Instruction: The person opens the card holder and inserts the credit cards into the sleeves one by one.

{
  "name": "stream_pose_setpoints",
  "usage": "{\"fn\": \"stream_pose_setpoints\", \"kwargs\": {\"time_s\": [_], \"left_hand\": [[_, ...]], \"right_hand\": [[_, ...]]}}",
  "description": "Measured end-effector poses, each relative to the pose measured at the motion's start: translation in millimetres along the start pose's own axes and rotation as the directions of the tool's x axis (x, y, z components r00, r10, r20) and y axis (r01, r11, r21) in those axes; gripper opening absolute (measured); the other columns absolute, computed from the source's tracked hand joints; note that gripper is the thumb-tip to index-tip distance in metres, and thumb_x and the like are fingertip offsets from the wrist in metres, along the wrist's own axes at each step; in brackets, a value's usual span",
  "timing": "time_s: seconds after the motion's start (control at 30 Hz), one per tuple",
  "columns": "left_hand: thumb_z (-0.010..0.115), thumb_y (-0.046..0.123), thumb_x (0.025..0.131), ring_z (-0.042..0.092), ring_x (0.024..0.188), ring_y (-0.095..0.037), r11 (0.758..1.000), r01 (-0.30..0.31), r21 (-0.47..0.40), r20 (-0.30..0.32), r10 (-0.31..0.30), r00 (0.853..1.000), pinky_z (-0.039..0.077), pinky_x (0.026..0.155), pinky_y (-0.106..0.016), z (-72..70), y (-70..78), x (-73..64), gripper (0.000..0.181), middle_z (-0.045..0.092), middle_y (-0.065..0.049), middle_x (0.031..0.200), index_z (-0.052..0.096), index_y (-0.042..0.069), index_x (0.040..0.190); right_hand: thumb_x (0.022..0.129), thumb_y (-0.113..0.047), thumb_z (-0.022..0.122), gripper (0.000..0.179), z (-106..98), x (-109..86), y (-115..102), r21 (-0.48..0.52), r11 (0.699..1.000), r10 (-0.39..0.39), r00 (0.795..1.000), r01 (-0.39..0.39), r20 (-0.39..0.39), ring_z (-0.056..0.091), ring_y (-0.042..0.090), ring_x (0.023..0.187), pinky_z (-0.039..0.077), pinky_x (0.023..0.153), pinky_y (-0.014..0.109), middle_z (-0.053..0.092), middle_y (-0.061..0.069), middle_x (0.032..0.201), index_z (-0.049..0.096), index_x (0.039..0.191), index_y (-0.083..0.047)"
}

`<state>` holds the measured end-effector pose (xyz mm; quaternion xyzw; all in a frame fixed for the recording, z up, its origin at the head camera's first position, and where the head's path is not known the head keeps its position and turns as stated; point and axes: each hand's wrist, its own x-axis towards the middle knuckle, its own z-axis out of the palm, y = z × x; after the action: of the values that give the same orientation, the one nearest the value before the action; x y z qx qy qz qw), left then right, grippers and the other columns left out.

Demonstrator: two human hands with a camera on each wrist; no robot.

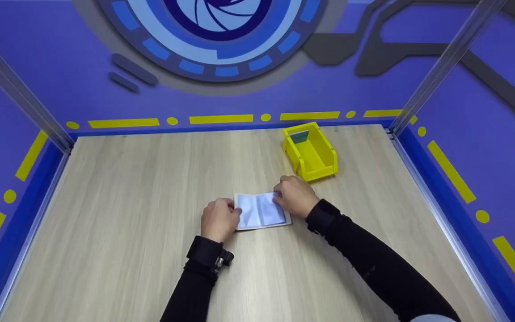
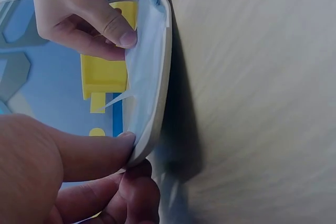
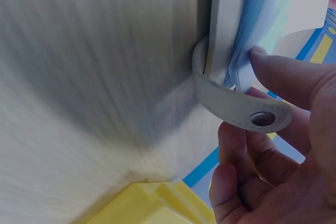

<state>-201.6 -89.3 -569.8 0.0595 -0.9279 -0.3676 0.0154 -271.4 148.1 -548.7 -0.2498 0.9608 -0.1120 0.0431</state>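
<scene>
A card holder (image 1: 249, 212) with a pale cover and clear bluish plastic sleeves lies spread open low over the table. My left hand (image 1: 219, 220) pinches its left edge, thumb on the inner side and fingers beneath, as the left wrist view shows. At the upper right part, my right hand (image 1: 298, 197) pinches the sleeves (image 3: 244, 51) between thumb and index finger. A pale strap (image 3: 226, 103) with a metal snap sticks out from the cover beside those fingers, unfastened.
Just beyond the right hand stands a yellow bin (image 1: 331, 161), with a small dark green piece (image 1: 300, 136) at its far end. Blue walls (image 1: 221, 100) with yellow marks border the wooden tabletop (image 1: 128, 201) at the back and both sides.
</scene>
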Motion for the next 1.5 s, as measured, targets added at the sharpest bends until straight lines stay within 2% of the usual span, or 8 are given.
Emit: {"fn": "stream_pose_setpoints", "kwargs": {"time_s": [0.37,0.57,0.73,0.97,1.1,1.23,1.37,1.5], "left_hand": [[0.083,0.022,0.095,0.070,0.078,-0.023,1.000,0.013,-0.008,0.011,-0.013,1.000,0.054,0.074,-0.042,-1.2,0.3,-0.5,0.014,0.078,-0.003,0.085,0.085,0.009,0.099],[0.083,0.023,0.096,0.069,0.077,-0.022,1.000,0.021,-0.017,0.022,-0.020,1.000,0.053,0.073,-0.040,-1.0,-0.3,0.1,0.014,0.078,-0.003,0.085,0.085,0.009,0.100],[0.083,0.023,0.096,0.071,0.078,-0.021,0.999,0.025,-0.029,0.032,-0.024,0.999,0.054,0.074,-0.040,0.4,-1.0,0.5,0.016,0.079,-0.003,0.086,0.085,0.009,0.102],[0.082,0.023,0.095,0.066,0.074,-0.020,0.999,0.002,-0.037,0.041,-0.001,0.999,0.049,0.071,-0.037,-2.8,-1.1,0.5,0.012,0.076,-0.001,0.083,0.085,0.011,0.098],[0.082,0.024,0.095,0.066,0.074,-0.020,0.999,0.011,-0.042,0.048,-0.009,0.999,0.049,0.071,-0.037,-4.7,-0.4,1.1,0.013,0.075,0.000,0.082,0.085,0.011,0.099],[0.082,0.023,0.096,0.072,0.079,-0.021,0.998,0.024,-0.055,0.048,-0.021,0.999,0.054,0.076,-0.040,-5.3,0.5,1.4,0.016,0.079,-0.002,0.088,0.085,0.010,0.105],[0.081,0.022,0.097,0.077,0.087,-0.023,0.998,0.021,-0.065,0.037,-0.018,0.999,0.059,0.083,-0.044,-5.4,1.6,0.2,0.020,0.083,-0.004,0.094,0.086,0.008,0.110],[0.080,0.022,0.098,0.077,0.088,-0.022,0.996,0.016,-0.084,0.041,-0.012,0.999,0.059,0.084,-0.043,-4.3,1.6,0.3,0.020,0.083,-0.004,0.095,0.086,0.008,0.112]], "right_hand": [[0.097,-0.020,0.086,0.017,1.2,0.0,-1.9,0.014,1.000,0.024,1.000,-0.024,-0.020,0.070,0.027,0.088,0.057,0.085,0.045,0.074,0.010,0.096,0.083,0.105,-0.005],[0.097,-0.017,0.085,0.016,2.4,1.6,1.9,0.044,0.999,0.014,0.999,-0.012,-0.037,0.065,0.026,0.082,0.054,0.079,0.044,0.070,0.009,0.088,0.076,0.091,-0.005],[0.101,-0.015,0.078,0.014,-0.4,1.7,2.0,0.037,0.999,-0.037,0.999,0.038,-0.016,0.063,0.021,0.078,0.054,0.079,0.041,0.072,0.007,0.086,0.082,0.092,-0.005],[0.102,-0.012,0.075,0.015,-6.8,-3.1,0.0,0.009,0.987,-0.160,0.981,0.162,-0.109,0.061,0.018,0.073,0.054,0.072,0.036,0.070,0.006,0.081,0.087,0.094,-0.009],[0.105,-0.017,0.075,0.015,-8.9,-3.7,-0.7,0.040,0.992,-0.118,0.988,0.123,-0.096,0.069,0.018,0.083,0.060,0.079,0.037,0.075,0.006,0.093,0.088,0.107,-0.009],[0.105,-0.022,0.073,0.019,-12.1,0.4,-0.6,0.134,0.991,-0.021,0.998,0.028,-0.054,0.067,0.019,0.084,0.058,0.080,0.037,0.074,0.006,0.093,0.085,0.102,-0.007],[0.106,-0.023,0.069,0.023,-16.8,6.9,-0.6,0.271,0.960,0.065,0.997,-0.075,0.046,0.060,0.018,0.075,0.050,0.070,0.031,0.066,0.003,0.082,0.079,0.090,-0.009],[0.104,-0.024,0.066,0.027,-22.4,14.9,-4.3,0.356,0.927,0.083,0.989,-0.122,0.123,0.056,0.015,0.068,0.045,0.064,0.028,0.060,-0.001,0.073,0.073,0.081,-0.013]]}}
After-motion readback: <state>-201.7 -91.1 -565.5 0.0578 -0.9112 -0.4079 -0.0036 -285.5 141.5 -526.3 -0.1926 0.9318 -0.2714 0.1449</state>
